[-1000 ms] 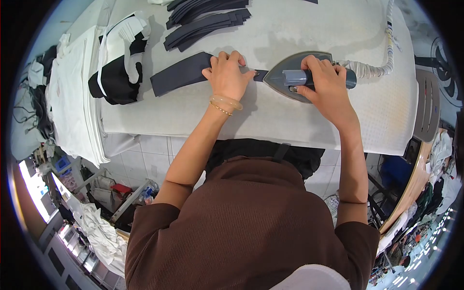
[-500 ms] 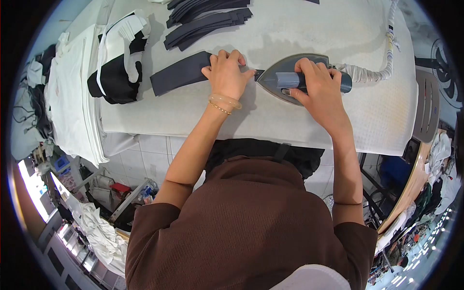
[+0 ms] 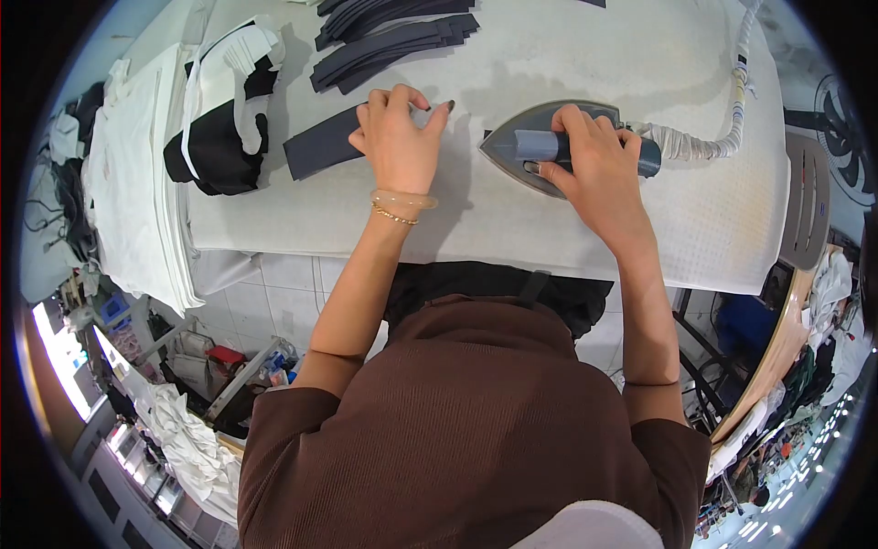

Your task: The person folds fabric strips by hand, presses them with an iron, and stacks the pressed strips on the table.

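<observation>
Head view: right hand (image 3: 594,169) grips iron (image 3: 541,145) flat on table cover (image 3: 549,242), 1 o'clock; left hand (image 3: 401,146) loosely bent over dark strip (image 3: 320,145), 11 o'clock, can't tell if gripping. Likely pressing step; next move calls for left hand clear.

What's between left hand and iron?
Head view: between left hand and iron, just pale table cover, shadowed, plus a small dark bit peeking out at the iron's tip.

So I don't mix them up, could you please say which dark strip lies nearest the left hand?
The wide flat strip, partly hidden by the left hand; the fanned strips lie farther away.
</observation>
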{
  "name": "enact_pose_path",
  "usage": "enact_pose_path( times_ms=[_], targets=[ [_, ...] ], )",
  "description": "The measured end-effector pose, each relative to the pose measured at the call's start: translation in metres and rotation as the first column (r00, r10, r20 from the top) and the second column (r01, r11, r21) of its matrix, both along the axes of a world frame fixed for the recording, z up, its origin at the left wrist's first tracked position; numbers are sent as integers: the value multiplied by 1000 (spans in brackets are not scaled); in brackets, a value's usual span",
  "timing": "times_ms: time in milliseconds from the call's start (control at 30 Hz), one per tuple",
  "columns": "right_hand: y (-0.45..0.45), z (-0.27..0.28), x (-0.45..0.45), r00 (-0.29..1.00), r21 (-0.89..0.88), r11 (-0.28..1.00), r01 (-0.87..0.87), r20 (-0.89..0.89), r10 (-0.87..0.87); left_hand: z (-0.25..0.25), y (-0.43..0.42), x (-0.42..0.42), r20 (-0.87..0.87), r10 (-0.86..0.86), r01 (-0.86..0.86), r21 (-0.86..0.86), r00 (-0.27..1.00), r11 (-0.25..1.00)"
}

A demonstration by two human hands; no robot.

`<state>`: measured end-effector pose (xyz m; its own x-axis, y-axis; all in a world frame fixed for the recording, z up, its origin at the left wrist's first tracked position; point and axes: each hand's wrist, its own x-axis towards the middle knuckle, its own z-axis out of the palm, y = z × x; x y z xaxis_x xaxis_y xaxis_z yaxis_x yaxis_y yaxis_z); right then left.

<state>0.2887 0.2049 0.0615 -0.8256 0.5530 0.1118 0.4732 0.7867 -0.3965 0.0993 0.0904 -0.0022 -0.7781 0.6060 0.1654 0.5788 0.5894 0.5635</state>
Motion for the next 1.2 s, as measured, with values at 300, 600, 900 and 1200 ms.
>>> enact_pose_path(
  times_ms=[300, 600, 900, 1200],
  targets=[
    [-2, -8, -21, 994, 25, 994, 108, -8, -108, 11, -12, -10, 51, 52, -54, 48, 997, 997],
    [-8, -7, -38, 987, 31, 992, 121, 102, -123, 19, -16, -14, 122, 83, -92, 62, 989, 994],
    [-3, -6, -23, 991, -11, 994, 108, 75, -107, 23, -17, -12, 111, 83, -87, 33, 990, 996],
    [60, -8, 55, 990, 43, 993, 111, 78, -114, -1, -11, 22, 67, -156, 160, -47, 985, 986]
  ],
)
